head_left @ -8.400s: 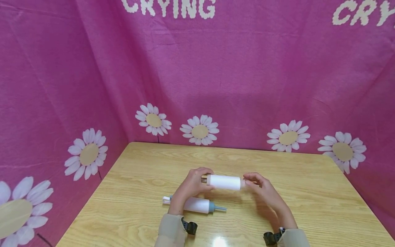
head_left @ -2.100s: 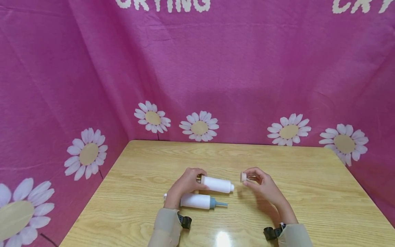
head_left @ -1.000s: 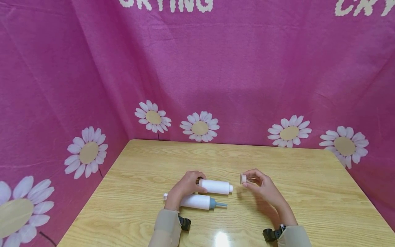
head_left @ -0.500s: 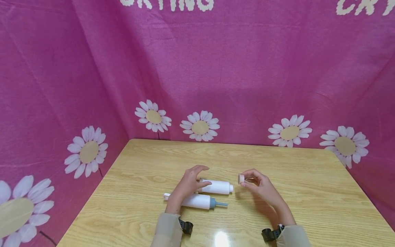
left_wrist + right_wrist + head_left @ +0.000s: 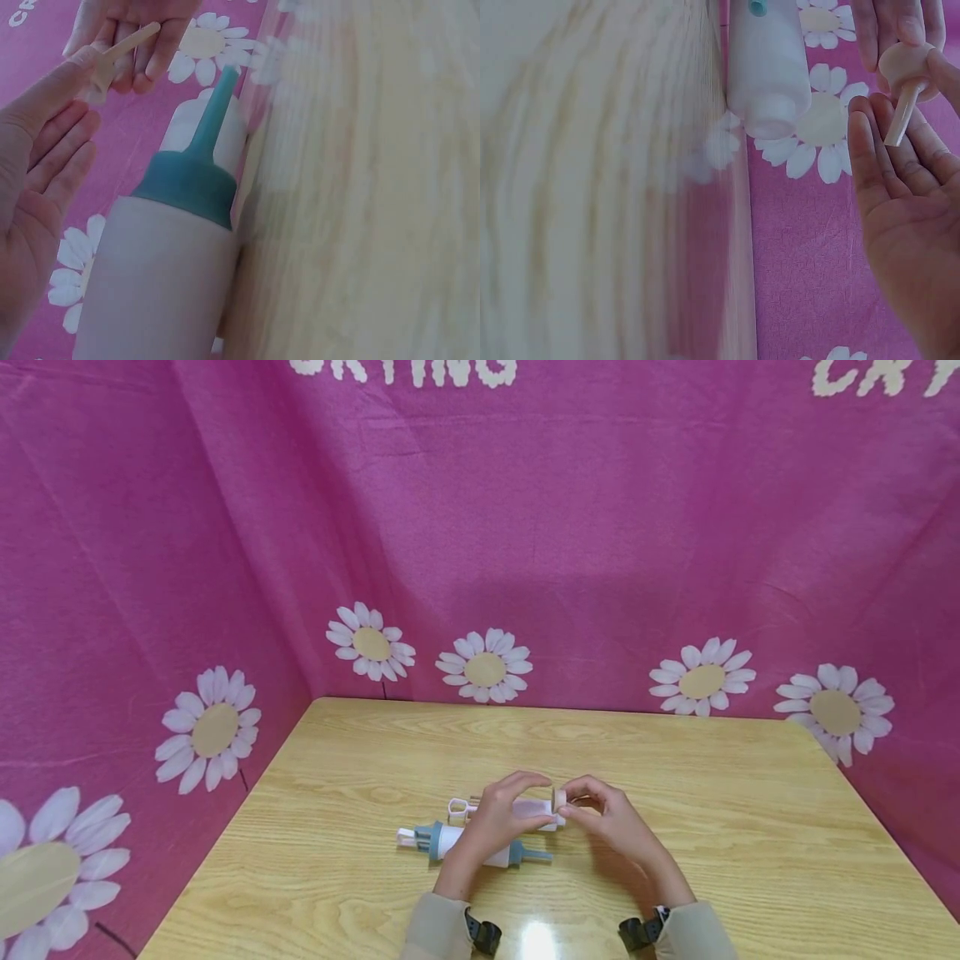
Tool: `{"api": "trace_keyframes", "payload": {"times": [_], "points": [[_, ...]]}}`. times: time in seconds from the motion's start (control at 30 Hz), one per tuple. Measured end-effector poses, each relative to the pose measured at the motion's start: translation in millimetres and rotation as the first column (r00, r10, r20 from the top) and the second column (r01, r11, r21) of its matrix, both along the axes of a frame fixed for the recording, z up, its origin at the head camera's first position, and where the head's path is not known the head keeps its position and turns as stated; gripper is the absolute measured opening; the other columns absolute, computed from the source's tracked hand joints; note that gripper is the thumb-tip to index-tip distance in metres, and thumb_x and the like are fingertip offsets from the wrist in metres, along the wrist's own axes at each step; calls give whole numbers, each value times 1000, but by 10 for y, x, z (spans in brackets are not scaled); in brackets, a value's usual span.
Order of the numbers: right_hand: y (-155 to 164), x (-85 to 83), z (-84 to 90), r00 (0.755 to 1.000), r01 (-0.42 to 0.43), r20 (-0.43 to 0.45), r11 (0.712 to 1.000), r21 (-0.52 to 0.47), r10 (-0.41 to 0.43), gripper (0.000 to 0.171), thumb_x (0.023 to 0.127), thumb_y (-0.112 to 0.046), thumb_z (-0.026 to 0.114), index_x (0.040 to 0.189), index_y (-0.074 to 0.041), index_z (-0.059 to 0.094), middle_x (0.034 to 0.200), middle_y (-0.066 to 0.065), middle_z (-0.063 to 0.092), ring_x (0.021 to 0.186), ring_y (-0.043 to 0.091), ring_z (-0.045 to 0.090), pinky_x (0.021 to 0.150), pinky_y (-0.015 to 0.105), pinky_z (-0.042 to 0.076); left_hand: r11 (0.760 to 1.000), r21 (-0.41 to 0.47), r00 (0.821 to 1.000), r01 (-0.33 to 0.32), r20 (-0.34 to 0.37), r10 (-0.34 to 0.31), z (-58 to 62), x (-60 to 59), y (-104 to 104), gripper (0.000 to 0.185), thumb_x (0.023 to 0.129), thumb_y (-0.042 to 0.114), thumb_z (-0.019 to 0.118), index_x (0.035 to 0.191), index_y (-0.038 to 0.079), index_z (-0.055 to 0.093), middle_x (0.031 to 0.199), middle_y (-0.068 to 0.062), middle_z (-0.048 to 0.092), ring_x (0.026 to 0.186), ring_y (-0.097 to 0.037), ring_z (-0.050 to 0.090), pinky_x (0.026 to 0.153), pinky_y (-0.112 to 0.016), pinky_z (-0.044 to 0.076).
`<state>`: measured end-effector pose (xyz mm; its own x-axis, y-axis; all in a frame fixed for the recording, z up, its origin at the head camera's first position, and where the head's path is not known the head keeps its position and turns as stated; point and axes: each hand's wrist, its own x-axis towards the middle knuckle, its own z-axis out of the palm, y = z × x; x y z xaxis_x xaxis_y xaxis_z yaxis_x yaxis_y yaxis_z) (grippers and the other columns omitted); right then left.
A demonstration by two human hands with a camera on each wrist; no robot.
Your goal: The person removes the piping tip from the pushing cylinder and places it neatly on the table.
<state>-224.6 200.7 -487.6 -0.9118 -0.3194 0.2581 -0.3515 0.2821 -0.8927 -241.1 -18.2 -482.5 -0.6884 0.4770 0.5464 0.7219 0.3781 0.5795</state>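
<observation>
Both hands meet above the table (image 5: 675, 827), pinching 1 small pink nozzle cap (image 5: 558, 799) with a thin stem between them: the left hand (image 5: 501, 821) from one side, the right hand (image 5: 611, 817) from the other. The left hand hides much of the 2 white bottles: the uncapped bottle (image 5: 534, 811) and the blue-tipped bottle (image 5: 450, 842). The backdrop lettering (image 5: 405, 370) is cut off, reading "CRYING".

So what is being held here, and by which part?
A small pink nozzle cap, pinched at its round base between right hand and left hand fingertips; both syringe bodies lie untouched.
</observation>
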Motion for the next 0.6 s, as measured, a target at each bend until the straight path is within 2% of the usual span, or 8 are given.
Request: {"api": "trace_keyframes", "payload": {"times": [0.3, 0.5, 0.6], "points": [[0, 16, 9, 998, -36, 42, 999, -22, 37, 19, 96, -16, 62, 113, -7, 62, 113, 11, 65, 100, 5, 61, 89, 22, 51, 1000, 26, 1000, 0, 24, -1, -11, 13, 44, 39, 82, 18, 79, 118, 12, 67, 117, -4, 70, 113, -17, 65, 96, -28, 54], [125, 11, -5, 988, 21, 151, 997, -69, -11, 33, 102, -23, 53, 123, 2, 58, 117, 10, 65, 103, 0, 64, 92, 20, 51, 996, 94, 1000, 1, 0, -1, 9, 13, 57, 37, 81, 19, 79, 115, 9, 68, 115, -5, 70, 111, -18, 66, 94, -31, 55], [199, -8, -36, 977, 38, 215, 996, -78, -20, 38, 104, -27, 49, 123, 5, 57, 114, 6, 67, 102, 3, 66, 94, 23, 51, 994, 111, 1000, -17, -22, 20, 16, 9, 59, 37, 80, 20, 80, 114, 9, 69, 113, -3, 71, 109, -18, 66, 93, -29, 55]]}}
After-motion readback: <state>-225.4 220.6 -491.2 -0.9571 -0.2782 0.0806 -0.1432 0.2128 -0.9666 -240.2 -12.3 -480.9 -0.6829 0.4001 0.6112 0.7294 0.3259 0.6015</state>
